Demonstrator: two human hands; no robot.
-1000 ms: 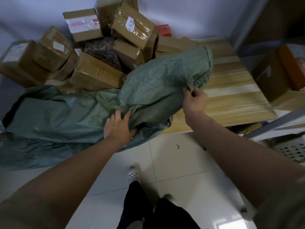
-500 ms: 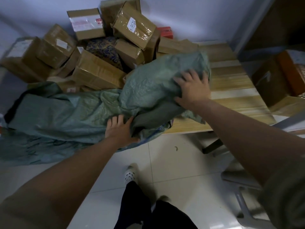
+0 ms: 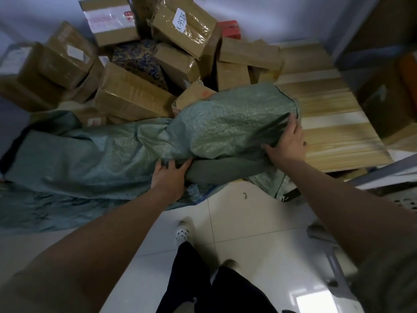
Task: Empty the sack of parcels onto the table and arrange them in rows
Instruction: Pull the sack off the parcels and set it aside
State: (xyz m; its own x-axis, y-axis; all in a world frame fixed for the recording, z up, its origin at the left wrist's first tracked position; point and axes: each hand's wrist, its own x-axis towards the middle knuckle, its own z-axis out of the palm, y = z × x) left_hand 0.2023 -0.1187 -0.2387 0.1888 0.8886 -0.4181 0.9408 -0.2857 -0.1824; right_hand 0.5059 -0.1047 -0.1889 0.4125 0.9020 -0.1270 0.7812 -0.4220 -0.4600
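Note:
A green woven sack (image 3: pixel 225 123) lies across the front of the wooden table (image 3: pixel 334 136), its left end trailing off toward the floor. My left hand (image 3: pixel 169 177) grips a bunched fold at the sack's lower edge. My right hand (image 3: pixel 287 143) clutches the sack's right end near its dark stitched hem. Behind the sack, several brown taped cardboard parcels (image 3: pixel 133 98) are heaped against the wall, one with a white label (image 3: pixel 181 19), one in blue patterned wrap (image 3: pixel 140 62), one red (image 3: pixel 229 30). A parcel corner (image 3: pixel 194 96) pokes out beside the sack.
The table's right half shows bare wood. Cardboard boxes (image 3: pixel 388 96) sit on shelving at the right. A metal stool frame (image 3: pixel 329 249) stands on the white tiled floor (image 3: pixel 248 222) at lower right. My legs and shoes are below.
My right hand slid from the top of the sack down to its right end and closed on it. The left hand tightened on the lower fold. The sack's right part looks bunched higher.

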